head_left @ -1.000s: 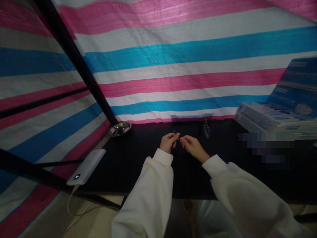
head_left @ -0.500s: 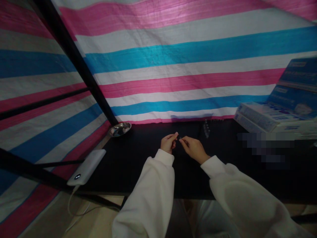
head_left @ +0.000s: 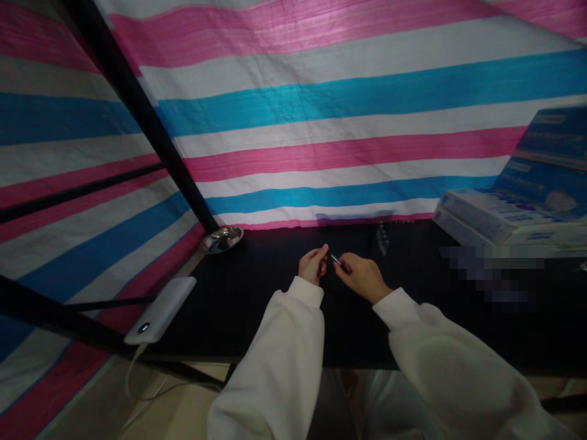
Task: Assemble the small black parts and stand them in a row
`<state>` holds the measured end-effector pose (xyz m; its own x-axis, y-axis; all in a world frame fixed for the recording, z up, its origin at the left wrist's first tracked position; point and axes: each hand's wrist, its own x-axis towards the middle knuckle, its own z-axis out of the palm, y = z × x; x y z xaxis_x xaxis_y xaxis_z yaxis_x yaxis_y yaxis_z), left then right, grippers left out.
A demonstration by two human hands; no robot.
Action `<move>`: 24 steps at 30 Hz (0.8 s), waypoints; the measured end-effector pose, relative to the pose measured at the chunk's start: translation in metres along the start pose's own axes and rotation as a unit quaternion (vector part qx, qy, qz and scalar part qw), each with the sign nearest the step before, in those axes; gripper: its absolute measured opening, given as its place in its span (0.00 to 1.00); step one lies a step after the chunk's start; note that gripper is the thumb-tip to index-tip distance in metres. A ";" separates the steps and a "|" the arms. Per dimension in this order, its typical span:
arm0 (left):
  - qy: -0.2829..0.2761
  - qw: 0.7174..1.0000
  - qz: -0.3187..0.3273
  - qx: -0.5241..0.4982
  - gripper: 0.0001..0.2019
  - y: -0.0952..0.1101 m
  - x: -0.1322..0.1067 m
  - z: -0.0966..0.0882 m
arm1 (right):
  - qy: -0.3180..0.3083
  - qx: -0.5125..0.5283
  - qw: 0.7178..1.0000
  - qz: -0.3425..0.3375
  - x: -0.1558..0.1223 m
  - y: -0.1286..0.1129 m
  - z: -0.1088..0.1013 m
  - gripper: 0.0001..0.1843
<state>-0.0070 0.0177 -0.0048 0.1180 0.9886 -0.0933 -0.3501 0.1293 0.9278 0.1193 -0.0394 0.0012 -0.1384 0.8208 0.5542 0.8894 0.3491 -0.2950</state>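
Fingers of our left hand [head_left: 313, 267] curl shut on one end of a small thin piece [head_left: 335, 259], and our right hand [head_left: 362, 277] pinches its other end between thumb and forefinger. We hold the piece just above the black table [head_left: 257, 299], near its middle; it is too small and dark for us to tell what it is. A metal bowl [head_left: 222, 238] sits at the far left corner, a white power bank [head_left: 160, 307] at the left edge, boxes [head_left: 499, 214] far right, and a striped tarp [head_left: 321, 122] behind.
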 end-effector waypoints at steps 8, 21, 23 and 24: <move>-0.023 0.999 0.004 0.034 0.18 -0.003 -0.002 0.002 | -0.010 0.066 0.998 0.014 0.001 0.007 0.006 0.13; -0.046 0.993 0.007 0.105 0.18 -0.006 0.001 0.000 | 0.076 0.252 0.959 0.109 0.008 0.018 0.009 0.13; -0.079 0.989 0.006 0.126 0.18 -0.005 -0.002 0.002 | 0.067 0.297 0.946 0.112 0.008 0.018 0.011 0.13; -0.092 0.987 0.007 0.133 0.18 -0.004 -0.003 0.003 | 0.059 0.313 0.941 0.113 0.008 0.018 0.011 0.13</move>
<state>-0.0032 0.0137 -0.0066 0.2899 0.9564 -0.0344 -0.0993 0.0658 0.9929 0.1288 -0.0213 -0.0082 0.1057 0.8629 0.4942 0.4541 0.4003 -0.7960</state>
